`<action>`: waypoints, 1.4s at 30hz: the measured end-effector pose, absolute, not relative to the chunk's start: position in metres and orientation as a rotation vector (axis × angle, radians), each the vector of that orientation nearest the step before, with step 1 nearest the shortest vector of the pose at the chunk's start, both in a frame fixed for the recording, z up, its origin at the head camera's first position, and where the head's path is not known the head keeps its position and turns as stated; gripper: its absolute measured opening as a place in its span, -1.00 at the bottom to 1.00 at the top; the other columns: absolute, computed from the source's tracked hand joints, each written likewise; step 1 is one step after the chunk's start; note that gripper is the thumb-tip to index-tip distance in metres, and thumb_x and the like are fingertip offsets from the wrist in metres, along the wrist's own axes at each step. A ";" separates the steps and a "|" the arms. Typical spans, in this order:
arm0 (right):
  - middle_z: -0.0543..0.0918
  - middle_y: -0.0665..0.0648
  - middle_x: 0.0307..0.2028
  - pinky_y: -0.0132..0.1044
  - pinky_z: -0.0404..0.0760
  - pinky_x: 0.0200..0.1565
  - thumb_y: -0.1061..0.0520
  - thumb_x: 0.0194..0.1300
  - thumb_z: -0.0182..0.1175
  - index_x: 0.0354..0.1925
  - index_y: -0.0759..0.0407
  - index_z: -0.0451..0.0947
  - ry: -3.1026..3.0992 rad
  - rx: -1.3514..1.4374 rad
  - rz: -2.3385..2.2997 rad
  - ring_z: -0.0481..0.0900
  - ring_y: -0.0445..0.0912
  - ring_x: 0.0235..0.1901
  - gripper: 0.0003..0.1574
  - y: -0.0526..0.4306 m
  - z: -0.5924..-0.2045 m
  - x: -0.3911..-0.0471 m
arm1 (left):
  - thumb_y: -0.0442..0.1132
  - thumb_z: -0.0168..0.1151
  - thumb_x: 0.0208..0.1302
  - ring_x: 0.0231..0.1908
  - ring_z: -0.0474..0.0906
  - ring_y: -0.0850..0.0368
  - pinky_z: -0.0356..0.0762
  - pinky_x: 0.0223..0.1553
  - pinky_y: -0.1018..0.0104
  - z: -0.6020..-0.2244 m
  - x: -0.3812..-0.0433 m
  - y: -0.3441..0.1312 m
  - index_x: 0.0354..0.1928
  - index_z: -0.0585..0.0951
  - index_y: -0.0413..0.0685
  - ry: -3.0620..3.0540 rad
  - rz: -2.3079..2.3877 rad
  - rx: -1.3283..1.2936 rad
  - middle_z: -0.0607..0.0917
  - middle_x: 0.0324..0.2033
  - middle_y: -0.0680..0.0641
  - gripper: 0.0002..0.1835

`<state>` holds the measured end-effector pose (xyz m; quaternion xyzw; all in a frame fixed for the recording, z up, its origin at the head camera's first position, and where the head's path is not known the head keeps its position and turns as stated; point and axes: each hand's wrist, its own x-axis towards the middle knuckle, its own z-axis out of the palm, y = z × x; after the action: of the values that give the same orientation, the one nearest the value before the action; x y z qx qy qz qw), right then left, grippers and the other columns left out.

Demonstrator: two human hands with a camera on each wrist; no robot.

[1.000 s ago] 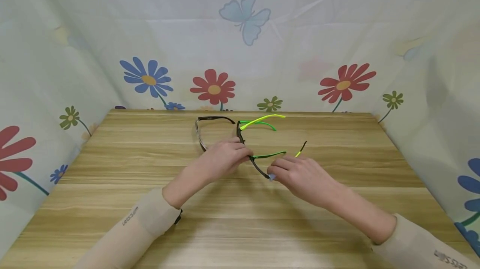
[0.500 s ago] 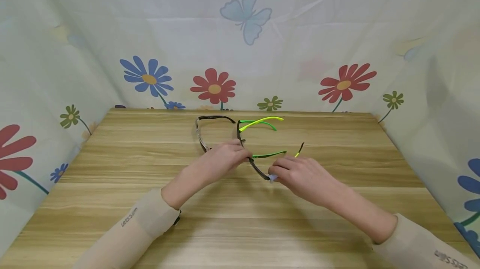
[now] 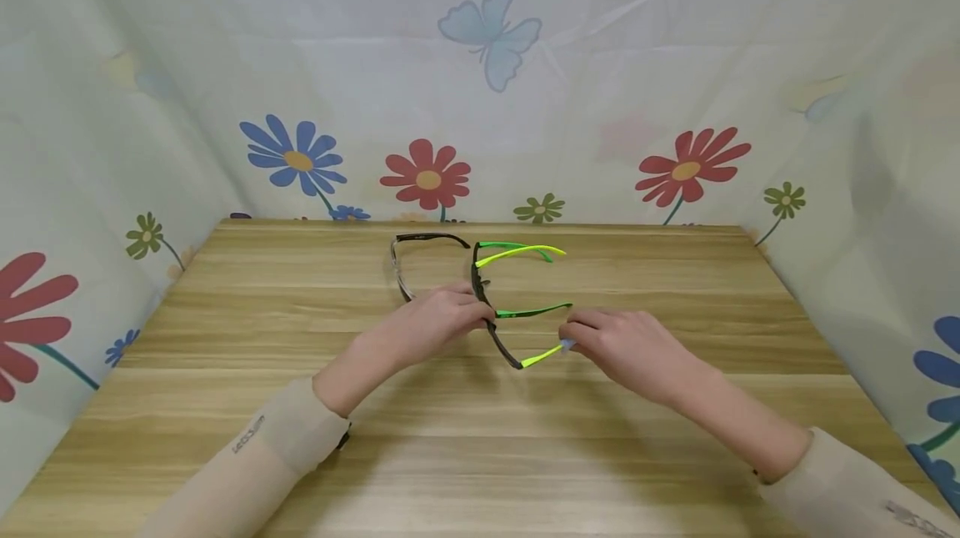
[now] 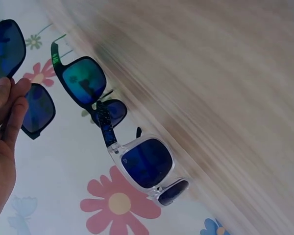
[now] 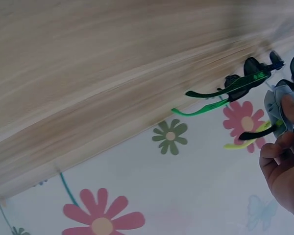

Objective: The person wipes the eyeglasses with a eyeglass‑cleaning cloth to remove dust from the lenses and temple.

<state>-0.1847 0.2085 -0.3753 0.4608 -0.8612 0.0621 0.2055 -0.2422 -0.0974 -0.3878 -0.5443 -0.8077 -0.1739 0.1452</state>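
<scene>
My left hand (image 3: 435,321) pinches black-framed sunglasses (image 3: 506,348) with yellow temples near the bridge, lenses facing left. In the left wrist view, thumb and fingertips grip the frame between its two dark blue lenses. My right hand (image 3: 626,346) holds a folded light blue cloth (image 5: 277,107) around one yellow temple, whose black tip sticks out past the cloth in the right wrist view. Behind the held pair stand sunglasses with green temples (image 3: 534,311) and blue-green lenses. Farther left is a clear-framed pair (image 4: 118,155) with black temples, partly hidden behind the left hand in the head view.
The wood-grain table (image 3: 465,455) lies under both hands. A white curtain (image 3: 360,37) printed with flowers and a butterfly closes off the back and both sides. Both resting pairs stand with their temples unfolded, toward the table's back edge.
The right hand has slid the cloth rightward along the yellow temple, away from the hinge, baring its front part. The held sunglasses have shifted slightly left and tilted. The resting pairs stay put.
</scene>
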 end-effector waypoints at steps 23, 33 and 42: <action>0.71 0.07 -0.13 -0.17 0.70 -0.42 0.26 0.18 0.50 -0.04 0.21 0.69 -2.441 1.134 0.235 0.74 -0.09 -0.37 -0.64 0.248 -0.366 -0.192 | -0.43 0.37 0.35 -0.14 0.60 0.15 0.60 -0.08 0.37 -0.390 -0.243 -0.112 -0.02 0.74 -0.12 -2.303 -0.443 -1.674 0.77 -0.19 0.06 -0.79; 0.71 -0.02 -0.14 -0.25 0.70 -0.33 0.30 0.04 0.54 -0.02 0.19 0.69 -2.341 1.371 0.377 0.72 -0.20 -0.31 -0.52 0.215 -0.367 -0.178 | -0.44 0.39 0.32 -0.12 0.58 0.11 0.59 -0.06 0.36 -0.389 -0.244 -0.109 -0.04 0.71 -0.12 -2.291 -0.399 -1.712 0.78 -0.16 0.04 -0.79; 0.73 0.01 -0.11 -0.27 0.70 -0.34 0.21 0.11 0.55 -0.03 0.16 0.72 -2.334 1.452 0.323 0.73 -0.18 -0.29 -0.58 0.192 -0.372 -0.170 | -0.36 0.37 0.37 -0.13 0.56 0.16 0.60 -0.08 0.39 -0.389 -0.242 -0.101 0.00 0.73 -0.10 -2.327 -0.383 -1.668 0.77 -0.16 0.07 -0.80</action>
<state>-0.1698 0.1919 -0.3720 0.5155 -0.8286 0.1146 0.1857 -0.2423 -0.1014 -0.3886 -0.5729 -0.7991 -0.1314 0.1262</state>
